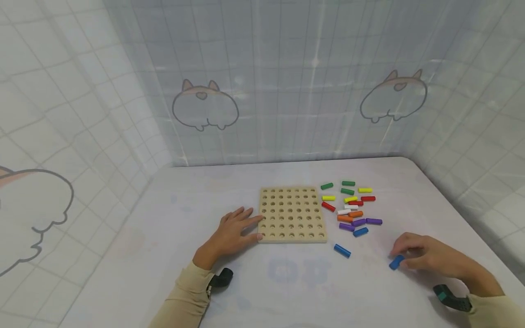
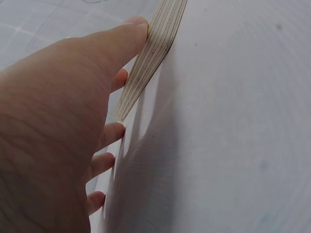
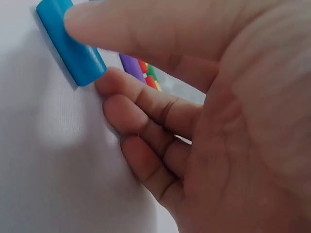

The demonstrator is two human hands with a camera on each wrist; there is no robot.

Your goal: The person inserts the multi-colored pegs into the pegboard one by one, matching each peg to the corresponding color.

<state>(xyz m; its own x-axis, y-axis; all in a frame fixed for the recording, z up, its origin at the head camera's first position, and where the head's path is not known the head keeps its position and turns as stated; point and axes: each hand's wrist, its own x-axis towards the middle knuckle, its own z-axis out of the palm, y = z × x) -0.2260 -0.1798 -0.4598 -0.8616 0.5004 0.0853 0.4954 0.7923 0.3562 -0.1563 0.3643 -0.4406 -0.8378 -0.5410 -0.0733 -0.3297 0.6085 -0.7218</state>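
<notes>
A pale wooden pegboard (image 1: 293, 241) with rows of round holes lies flat on the table, no pegs in it. My left hand (image 1: 234, 232) rests at its left edge, fingers spread and fairly straight; in the left wrist view the thumb touches the board's layered side (image 2: 155, 48). Well to the right of the board, my right hand (image 1: 430, 255) pinches a short blue peg (image 1: 396, 262) down at the tabletop. The right wrist view shows the thumb on this blue peg (image 3: 73, 43), with the other fingers curled beneath. Another blue peg (image 1: 342, 250) lies near the board's front right corner.
Right of the board, loose pegs lie in colour groups: green (image 1: 326, 186), yellow (image 1: 328, 198), red (image 1: 328, 206), white (image 1: 344, 212), orange (image 1: 345, 218), purple (image 1: 347, 227) and a blue peg (image 1: 361, 232). A tiled-pattern curtain (image 1: 283, 114) hangs behind the white table (image 1: 197, 182).
</notes>
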